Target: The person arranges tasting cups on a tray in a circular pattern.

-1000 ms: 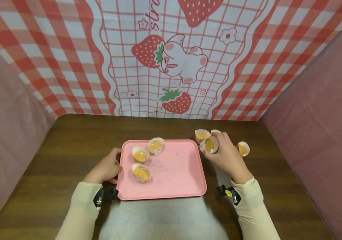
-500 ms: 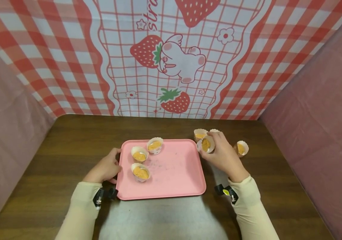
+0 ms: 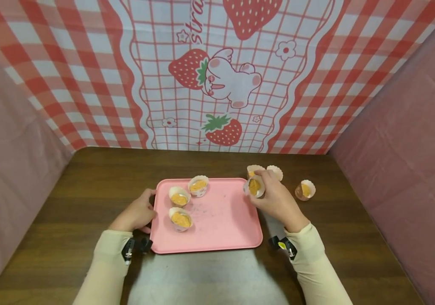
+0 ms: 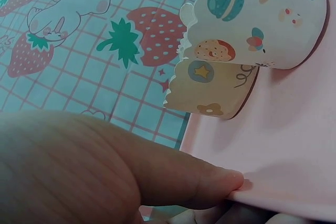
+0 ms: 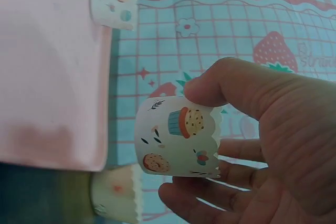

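Note:
My right hand (image 3: 278,204) grips a paper baking cup (image 3: 254,187) with golden-yellow filling, over the back right corner of a pink tray (image 3: 217,224). In the right wrist view, thumb and fingers lie on opposite sides of the white baking cup (image 5: 178,137), printed with cupcakes and cookies. My left hand (image 3: 137,212) pinches the tray's left rim; its thumb (image 4: 220,182) lies on top in the left wrist view, fingers underneath. Three filled cups stand on the tray: one at the back (image 3: 198,186), one below it (image 3: 179,197) and a front one (image 3: 181,220).
Right of the tray on the wooden table (image 3: 107,169) stand a filled cup (image 3: 255,169) partly behind my right hand, a white-rimmed cup (image 3: 275,172) and a brown cup (image 3: 305,190). A strawberry-print cloth (image 3: 217,84) hangs behind the table, with pink cloth at both sides.
My right hand has moved left with the held baking cup, from beside the tray to over its right edge. The left hand stays on the left rim.

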Available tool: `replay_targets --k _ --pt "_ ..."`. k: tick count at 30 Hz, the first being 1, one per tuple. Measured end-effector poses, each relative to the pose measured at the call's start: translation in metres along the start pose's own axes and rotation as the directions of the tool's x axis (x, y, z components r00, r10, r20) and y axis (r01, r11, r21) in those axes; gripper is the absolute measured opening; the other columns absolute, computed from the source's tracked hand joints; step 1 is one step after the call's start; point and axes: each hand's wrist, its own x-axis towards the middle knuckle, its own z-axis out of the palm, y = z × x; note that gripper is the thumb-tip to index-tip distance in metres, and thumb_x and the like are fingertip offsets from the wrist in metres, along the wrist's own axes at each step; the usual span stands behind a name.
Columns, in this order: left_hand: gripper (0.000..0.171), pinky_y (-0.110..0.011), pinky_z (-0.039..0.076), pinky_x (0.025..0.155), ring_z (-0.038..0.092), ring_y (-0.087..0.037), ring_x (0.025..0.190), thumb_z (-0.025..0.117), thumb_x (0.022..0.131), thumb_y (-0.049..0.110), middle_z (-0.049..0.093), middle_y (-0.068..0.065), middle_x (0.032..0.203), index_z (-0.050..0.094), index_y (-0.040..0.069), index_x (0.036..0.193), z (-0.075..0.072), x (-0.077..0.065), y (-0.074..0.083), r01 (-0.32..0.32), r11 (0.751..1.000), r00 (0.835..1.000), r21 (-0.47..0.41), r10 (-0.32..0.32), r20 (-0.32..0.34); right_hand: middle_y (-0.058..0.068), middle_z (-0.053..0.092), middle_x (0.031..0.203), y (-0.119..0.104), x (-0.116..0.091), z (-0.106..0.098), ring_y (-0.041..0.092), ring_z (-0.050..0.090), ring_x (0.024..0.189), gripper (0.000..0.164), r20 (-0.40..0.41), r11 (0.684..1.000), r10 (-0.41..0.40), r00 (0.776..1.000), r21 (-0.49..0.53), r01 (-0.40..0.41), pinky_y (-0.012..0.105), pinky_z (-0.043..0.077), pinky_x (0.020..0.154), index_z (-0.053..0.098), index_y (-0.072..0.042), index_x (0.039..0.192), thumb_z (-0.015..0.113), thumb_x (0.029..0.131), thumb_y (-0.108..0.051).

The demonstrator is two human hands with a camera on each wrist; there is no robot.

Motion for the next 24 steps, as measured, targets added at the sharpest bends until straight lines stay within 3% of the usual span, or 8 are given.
replay_targets --k 4,10,18,24 --pt "0.072 -0.038 0.062 0.055 0.067 -0.028 0.074 0.056 0.091 -0.004 0.056 -0.026 0.105 0.028 0.007 0.156 0.0 0.001 -0.001 -0.014 1.0 1.0 -0.004 0.014 0.0 0.014 0.053 0.138 -0.004 0.003 0.013 0.026 0.063 0.1 0.063 0.061 0.998 -0.041 0.997 -0.038 0.043 0.043 0.056 0.083 0.054 -0.005 0.137 0.082 0.084 -0.022" --pt "0.071 -0.038 0.062 0.055 0.067 -0.028 0.074 0.056 0.091 -0.003 0.057 -0.025 0.104 0.029 0.006 0.156 -0.001 0.002 -0.002 -0.014 1.0 1.0 0.007 0.014 -0.006 0.008 0.057 0.132 -0.017 0.016 0.025 0.02 0.064 0.101 0.066 0.167 0.985 -0.107 0.98 -0.116 0.127 0.042 0.059 0.08 0.056 -0.006 0.141 0.081 0.085 -0.031" --pt "0.072 -0.039 0.062 0.056 0.067 -0.029 0.075 0.056 0.09 -0.004 0.057 -0.025 0.104 0.029 0.006 0.156 -0.001 0.002 -0.003 -0.013 1.0 1.0 -0.01 0.013 -0.004 0.005 0.056 0.128 -0.026 0.041 0.039 0.015 0.061 0.098 0.065 0.288 0.956 -0.208 0.935 -0.14 0.256 0.035 0.056 0.083 0.057 -0.006 0.14 0.083 0.085 -0.029" --pt "0.072 -0.039 0.062 0.056 0.067 -0.029 0.075 0.056 0.09 -0.004 0.057 -0.025 0.104 0.028 0.006 0.156 -0.001 0.002 -0.003 -0.016 1.0 1.0 -0.021 0.016 -0.001 0.005 0.055 0.128 -0.029 0.053 0.043 0.014 0.06 0.096 0.064 0.349 0.955 -0.226 0.909 -0.104 0.278 0.033 0.056 0.084 0.056 -0.006 0.142 0.081 0.087 -0.024"
